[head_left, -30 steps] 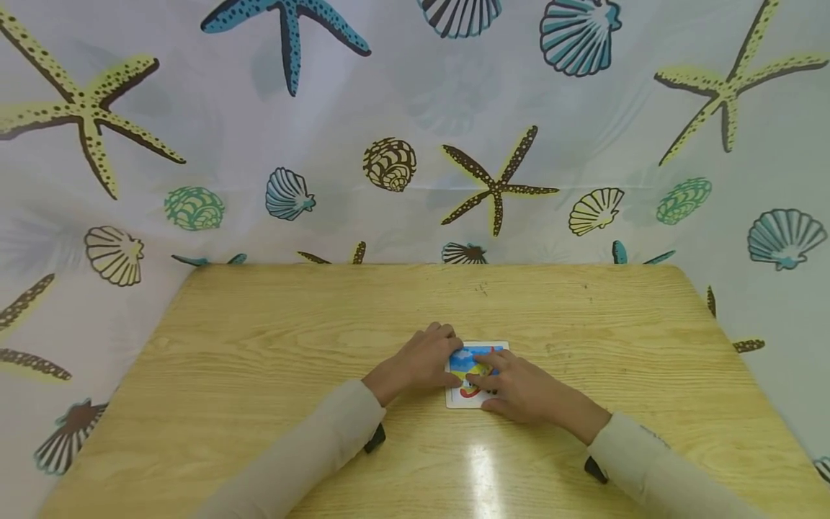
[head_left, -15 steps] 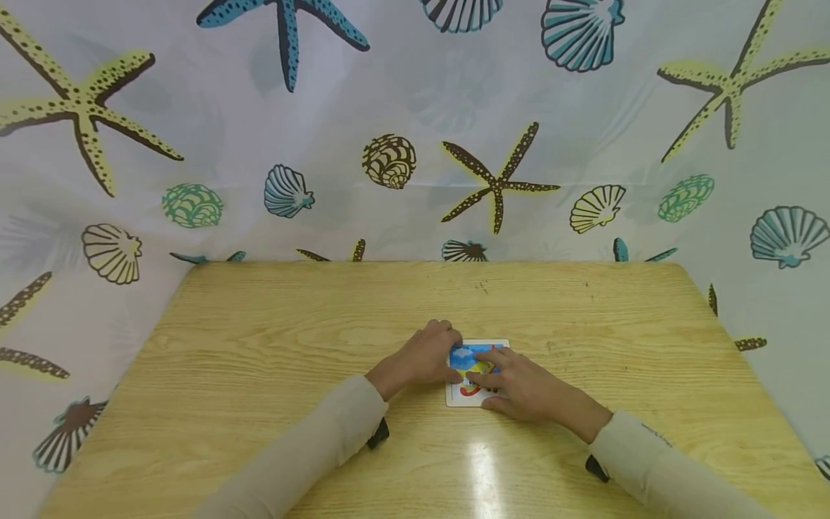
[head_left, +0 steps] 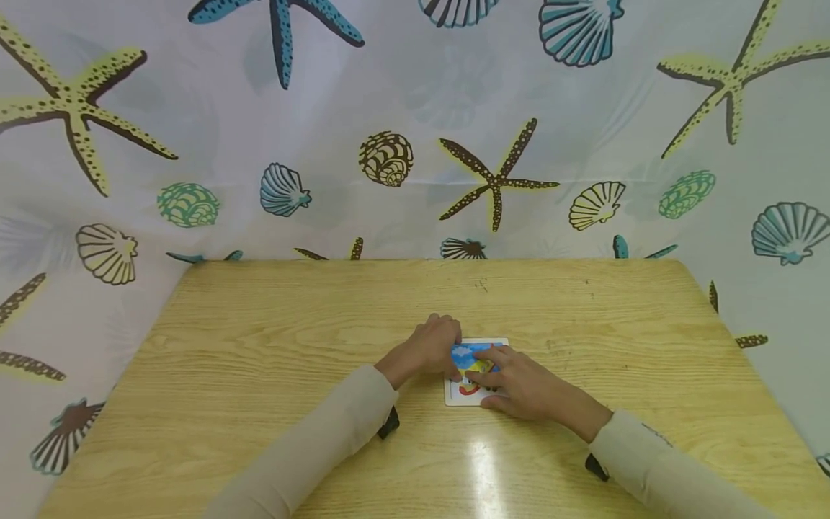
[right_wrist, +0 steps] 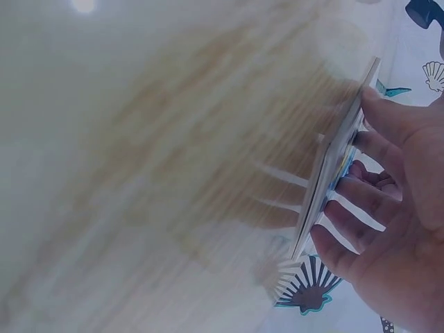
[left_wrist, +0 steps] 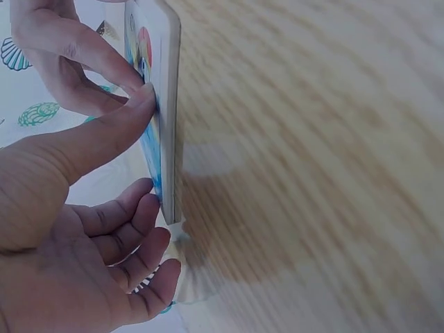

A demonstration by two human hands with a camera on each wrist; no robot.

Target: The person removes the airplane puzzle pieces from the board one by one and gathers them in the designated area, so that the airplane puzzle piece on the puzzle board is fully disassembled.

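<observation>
A small square picture board (head_left: 464,359) lies on the table, with a white border and a blue, yellow and red picture. In the left wrist view its layered pale edge (left_wrist: 170,125) shows. My left hand (head_left: 424,351) is at its left side, with the thumb on the picture and the loosely bent fingers by the far left corner. From the right, my right hand (head_left: 527,387) lies partly over the board, its fingers stretched onto the picture and its thumb at the near edge. The right hand hides the board's right part.
The wooden table (head_left: 292,310) reaches back to a white cloth (head_left: 324,130) printed with shells and starfish, which also hangs along both sides. A dark wrist device (head_left: 389,424) sits under the left sleeve, another dark device (head_left: 596,467) under the right.
My left hand has shifted slightly away from me and to the right, and its wrist has turned a little. The right hand and the board stay nearly still.
</observation>
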